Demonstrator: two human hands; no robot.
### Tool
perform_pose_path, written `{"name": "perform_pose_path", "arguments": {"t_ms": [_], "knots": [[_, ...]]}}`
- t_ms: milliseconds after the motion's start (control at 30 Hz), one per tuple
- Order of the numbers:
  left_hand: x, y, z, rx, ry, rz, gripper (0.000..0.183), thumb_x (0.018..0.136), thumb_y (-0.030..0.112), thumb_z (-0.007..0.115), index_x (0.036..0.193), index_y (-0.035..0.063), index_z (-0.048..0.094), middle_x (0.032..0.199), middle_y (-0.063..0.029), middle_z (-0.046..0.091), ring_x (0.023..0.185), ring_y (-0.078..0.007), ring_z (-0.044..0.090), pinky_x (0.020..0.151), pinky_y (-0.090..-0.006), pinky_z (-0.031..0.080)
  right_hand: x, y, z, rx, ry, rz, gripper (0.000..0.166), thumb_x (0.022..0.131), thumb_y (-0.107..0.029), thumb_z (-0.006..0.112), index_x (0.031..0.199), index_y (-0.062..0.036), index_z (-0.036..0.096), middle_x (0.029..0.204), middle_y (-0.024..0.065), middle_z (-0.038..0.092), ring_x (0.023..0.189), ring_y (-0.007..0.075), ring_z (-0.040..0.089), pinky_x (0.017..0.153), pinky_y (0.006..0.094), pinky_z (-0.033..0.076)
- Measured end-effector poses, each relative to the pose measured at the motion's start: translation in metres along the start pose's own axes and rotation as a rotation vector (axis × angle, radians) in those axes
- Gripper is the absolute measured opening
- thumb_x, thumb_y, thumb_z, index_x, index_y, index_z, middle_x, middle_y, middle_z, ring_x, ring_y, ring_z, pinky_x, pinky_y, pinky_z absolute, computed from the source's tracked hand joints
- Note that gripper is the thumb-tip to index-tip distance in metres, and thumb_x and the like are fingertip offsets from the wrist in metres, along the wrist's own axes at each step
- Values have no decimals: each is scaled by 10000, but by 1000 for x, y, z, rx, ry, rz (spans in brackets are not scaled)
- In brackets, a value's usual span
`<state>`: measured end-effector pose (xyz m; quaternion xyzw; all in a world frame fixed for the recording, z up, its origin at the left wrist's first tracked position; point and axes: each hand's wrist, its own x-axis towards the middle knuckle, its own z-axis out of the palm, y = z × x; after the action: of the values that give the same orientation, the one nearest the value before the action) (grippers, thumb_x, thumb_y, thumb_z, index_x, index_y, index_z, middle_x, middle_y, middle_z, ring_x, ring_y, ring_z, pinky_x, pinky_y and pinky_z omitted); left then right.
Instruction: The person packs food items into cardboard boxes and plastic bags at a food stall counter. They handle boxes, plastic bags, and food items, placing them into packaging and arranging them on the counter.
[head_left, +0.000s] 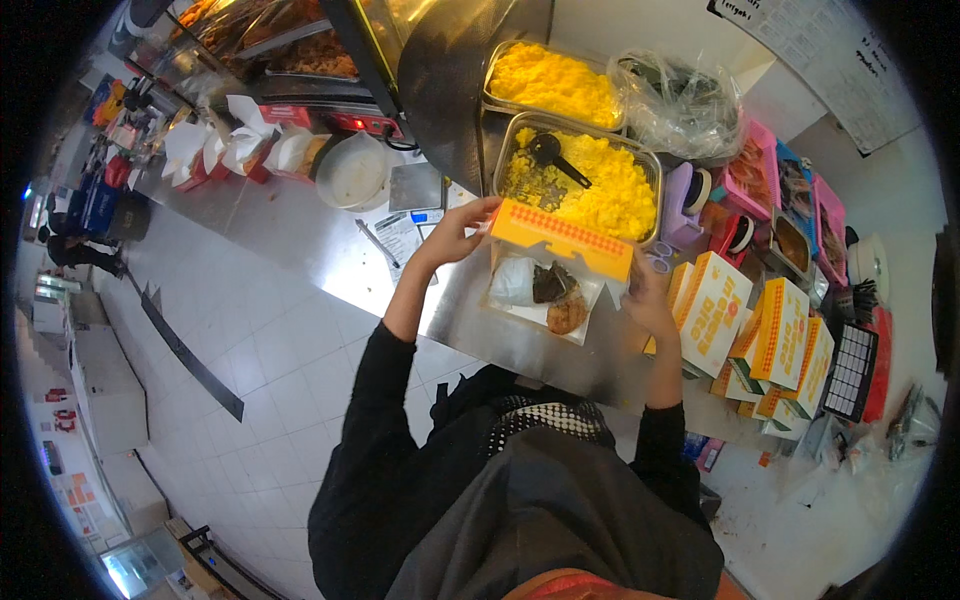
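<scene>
A yellow-and-white cardboard meal box (564, 232) stands before me on the steel counter, its lid part raised. Inside lie a white wrapped portion (513, 280), a dark food piece (552, 284) and a browned round patty (567, 313). With its fingers my left hand (459, 234) grips the lid's left corner. My right hand (646, 294) is at the box's right side, partly behind the lid's edge; its hold is unclear. Just beyond the box, a metal tray (501, 161) holds scrambled egg (611, 180) with a black scoop (553, 155) lying on it.
Closed meal boxes (712, 307) are stacked at the right. Behind them stand pink baskets (752, 171) and a tape dispenser (686, 202). A second egg tray (555, 82) is at the back. A digital scale (416, 187), a round plastic tub (352, 171) and a pen (377, 243) lie left.
</scene>
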<state>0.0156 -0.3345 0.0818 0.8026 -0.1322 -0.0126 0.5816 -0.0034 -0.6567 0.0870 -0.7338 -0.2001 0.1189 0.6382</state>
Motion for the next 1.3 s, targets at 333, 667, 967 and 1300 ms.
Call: {"name": "perform_pose_path", "arguments": {"t_ms": [333,667,967,1300], "knots": [[-78,-30,52,311,194,114,324,691,128,574,979,73,436,1128,-137,451,1078,-330,410,826,-378,360,-51,25,60,-629,140,-494,659,581,22,606,1158,-118,320,1156,148,398,1078,322,408,894,379,360],[-10,-7,38,369,197,246,300,675,89,562,956,70,460,865,-120,548,762,-294,550,625,-347,442,9,49,61,-955,501,-190,330,668,-114,633,961,-12,521,845,116,570,782,256,553,693,332,433],[-55,-79,34,477,-33,480,251,744,102,494,979,30,443,1109,-150,469,976,-321,469,795,-352,388,-26,50,25,-704,-27,-317,291,763,13,438,1037,-83,439,1184,161,407,1109,312,396,910,380,344],[-9,-17,50,200,85,-51,406,646,194,614,998,73,453,1006,-120,494,884,-311,510,734,-370,421,0,74,52,-686,433,309,356,677,-166,625,955,19,501,993,157,516,893,289,504,795,335,395]]}}
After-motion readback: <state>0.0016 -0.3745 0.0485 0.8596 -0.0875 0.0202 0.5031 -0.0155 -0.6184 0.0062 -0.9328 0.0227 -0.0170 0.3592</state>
